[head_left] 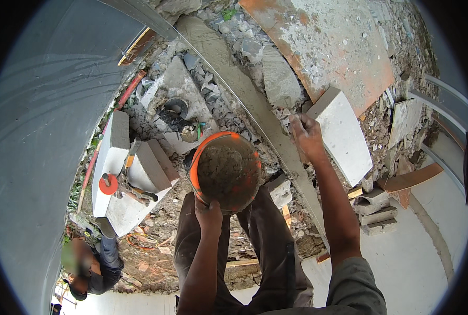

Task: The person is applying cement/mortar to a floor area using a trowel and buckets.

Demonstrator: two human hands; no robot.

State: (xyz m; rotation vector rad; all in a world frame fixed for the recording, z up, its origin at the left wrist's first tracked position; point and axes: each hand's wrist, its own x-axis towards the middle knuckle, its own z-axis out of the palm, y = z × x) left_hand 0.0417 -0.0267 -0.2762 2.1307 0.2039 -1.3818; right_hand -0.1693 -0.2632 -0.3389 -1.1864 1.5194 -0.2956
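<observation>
My left hand [208, 216] is closed on the near rim of a round orange bucket [194, 170], held in front of my legs. Grey, wet-looking mortar [226, 170] fills much of its inside. Farther right, my right hand [307, 137] is closed round the wooden handle of a trowel [297, 140]; its blade is small and hard to make out. The trowel is over a long strip of grey mortar [255, 100]. Along this strip runs a thin straight line or edge [244, 107]. A white block [341, 139] lies just right of my right hand.
White blocks [134, 168] at left carry a hammer [131, 157], an orange round tool [108, 184] and other hand tools. Rubble and a slab [179, 86] lie beyond the bucket. A stained board [333, 47] is at far right. Another person [100, 265] is at lower left.
</observation>
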